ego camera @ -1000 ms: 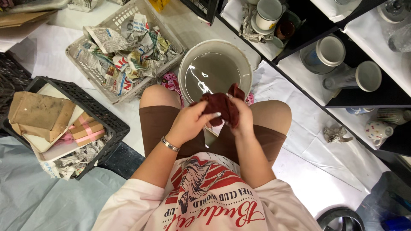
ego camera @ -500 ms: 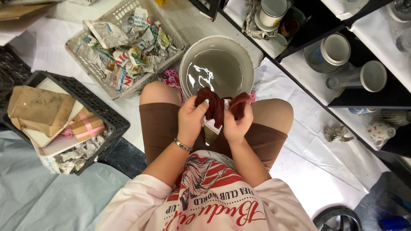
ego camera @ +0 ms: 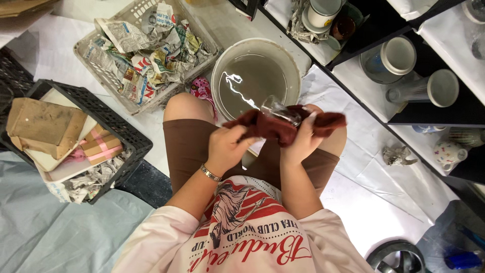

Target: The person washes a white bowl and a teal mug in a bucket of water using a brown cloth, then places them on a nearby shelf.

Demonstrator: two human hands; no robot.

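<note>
Head cam: I see the clear glass wrapped in a dark red cloth, right hand gripping both, left hand pinching the cloth, over the water bucket.

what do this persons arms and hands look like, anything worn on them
Both arms are bare below short pale pink sleeves. The left hand has a thin silver-coloured bracelet at the wrist. The right hand shows light, longish fingernails and nothing worn at its wrist. No gloves.

The floor is covered in white paper. On it stands a water-filled bucket. A basket of crumpled newspaper sits just left of the bucket.
</note>
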